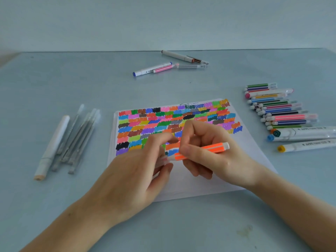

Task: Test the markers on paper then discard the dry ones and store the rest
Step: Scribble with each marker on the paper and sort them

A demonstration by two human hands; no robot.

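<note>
My right hand grips an orange striped marker by its barrel, held low over the white paper. My left hand pinches the clear cap at the marker's left end. Whether the cap is on or off the tip I cannot tell. Rows of coloured test scribbles cover the upper part of the paper. My hands hide some of the lower rows.
A row of several coloured markers lies right of the paper, with three thick white markers at its near end. Several pale grey markers lie left of the paper. More markers lie at the table's far edge.
</note>
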